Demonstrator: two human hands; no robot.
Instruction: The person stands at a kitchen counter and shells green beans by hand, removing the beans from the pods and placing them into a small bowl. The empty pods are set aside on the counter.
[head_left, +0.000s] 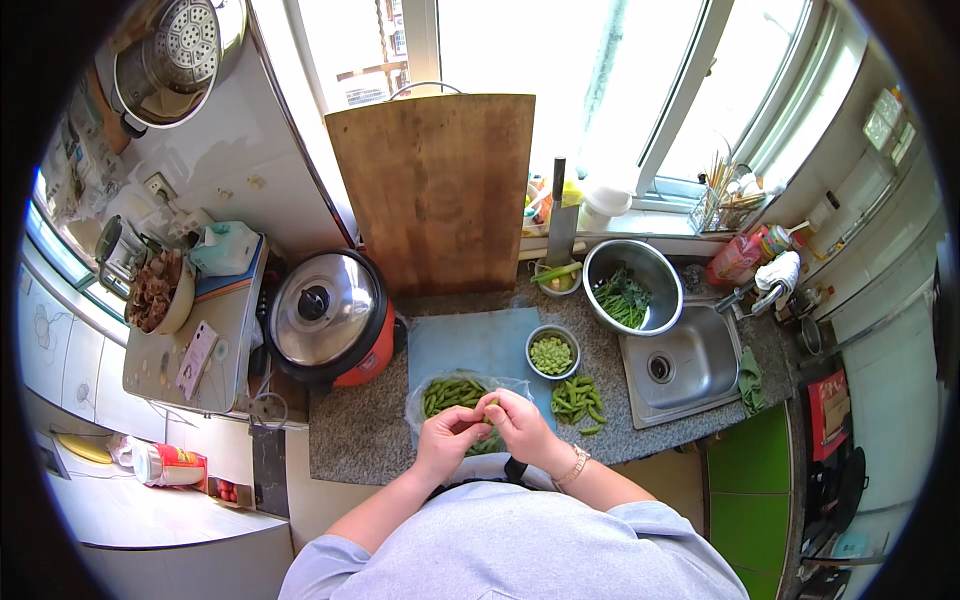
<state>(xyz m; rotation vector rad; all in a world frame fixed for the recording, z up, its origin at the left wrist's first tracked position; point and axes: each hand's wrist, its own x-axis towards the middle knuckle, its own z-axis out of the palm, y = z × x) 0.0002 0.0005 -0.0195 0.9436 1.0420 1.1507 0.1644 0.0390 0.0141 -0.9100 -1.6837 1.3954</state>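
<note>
My left hand (450, 436) and my right hand (525, 427) meet over a clear plastic bag full of green soybean pods (450, 391). Between their fingertips they pinch one small green soybean pod (493, 405), mostly covered by the fingers. The bag rests on a light blue cutting mat (465, 341). A small metal bowl of shelled green beans (551, 354) stands at the mat's right edge. Just below that bowl, a loose pile of pods (576, 399) lies on the granite countertop (360, 442).
A lidded electric cooker (328, 311) stands left. Behind the mat leans a wooden cutting board (442, 187), with a cleaver (561, 225) upright beside it. A steel bowl of leafy greens (626, 296) sits by the sink (686, 375). The phone (197, 358) lies far left.
</note>
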